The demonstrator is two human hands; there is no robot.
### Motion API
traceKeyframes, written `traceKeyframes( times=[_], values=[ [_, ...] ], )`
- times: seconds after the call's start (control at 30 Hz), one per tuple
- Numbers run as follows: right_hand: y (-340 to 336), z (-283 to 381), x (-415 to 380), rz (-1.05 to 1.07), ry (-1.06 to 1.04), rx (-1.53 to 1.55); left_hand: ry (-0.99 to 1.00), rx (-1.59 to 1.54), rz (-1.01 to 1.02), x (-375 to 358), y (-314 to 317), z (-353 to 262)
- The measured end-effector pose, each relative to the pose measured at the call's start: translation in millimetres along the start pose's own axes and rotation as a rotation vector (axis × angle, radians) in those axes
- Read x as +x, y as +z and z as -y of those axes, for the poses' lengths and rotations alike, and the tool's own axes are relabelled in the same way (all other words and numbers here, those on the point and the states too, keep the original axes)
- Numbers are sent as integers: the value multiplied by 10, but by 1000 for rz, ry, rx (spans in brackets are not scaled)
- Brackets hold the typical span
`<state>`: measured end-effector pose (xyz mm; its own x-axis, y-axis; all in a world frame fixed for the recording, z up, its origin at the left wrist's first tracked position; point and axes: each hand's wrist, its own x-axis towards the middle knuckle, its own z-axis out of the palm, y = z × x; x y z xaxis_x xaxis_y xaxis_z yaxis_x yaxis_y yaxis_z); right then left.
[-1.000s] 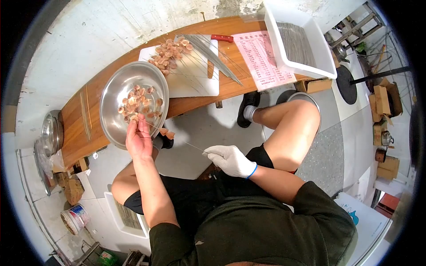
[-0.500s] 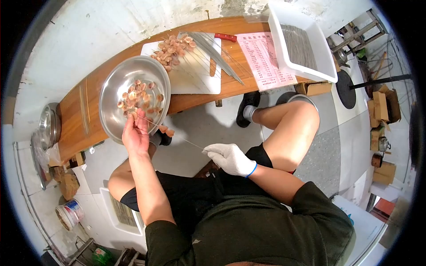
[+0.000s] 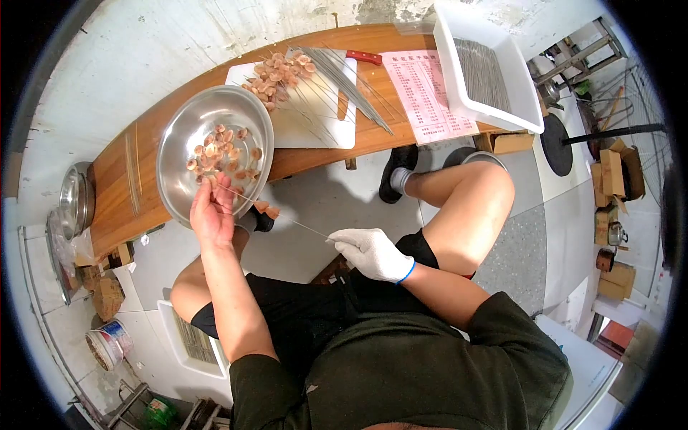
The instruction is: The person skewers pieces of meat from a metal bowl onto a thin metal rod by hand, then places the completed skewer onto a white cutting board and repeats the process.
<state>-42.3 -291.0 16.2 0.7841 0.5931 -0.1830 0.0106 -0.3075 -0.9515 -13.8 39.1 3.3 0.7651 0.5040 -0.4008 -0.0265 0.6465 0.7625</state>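
Skewer (image 3: 309, 228) aslant, 1 end over bowl (image 3: 180, 136).
Gloved right hand (image 3: 374, 255) clamps the near end; its long axis points forward-left, to the bare left hand (image 3: 213, 212), whose grip I cannot tell.

Food-prep room: bowl (image 3: 180, 132), cutting board (image 3: 304, 136)

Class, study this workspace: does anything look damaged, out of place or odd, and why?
Yes. The wall behind the table has a dark, patchy area, which suggests damage. Also, only the right hand is gloved; the left hand is bare, an odd mismatch.
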Motion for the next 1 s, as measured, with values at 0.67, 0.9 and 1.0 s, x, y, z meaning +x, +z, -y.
traceKeyframes(
  times=[0.67,0.9,1.0],
  values=[
    [28,-99,-11,-31,-17,-7,-22,-34,8,-11,35,4],
    [20,-82,-24,-22,-2,1,-16,6,17,-8,21,34],
    [24,-91,-32,-37,-47,-14,11,44,-27,-74,112,50]
  ],
)
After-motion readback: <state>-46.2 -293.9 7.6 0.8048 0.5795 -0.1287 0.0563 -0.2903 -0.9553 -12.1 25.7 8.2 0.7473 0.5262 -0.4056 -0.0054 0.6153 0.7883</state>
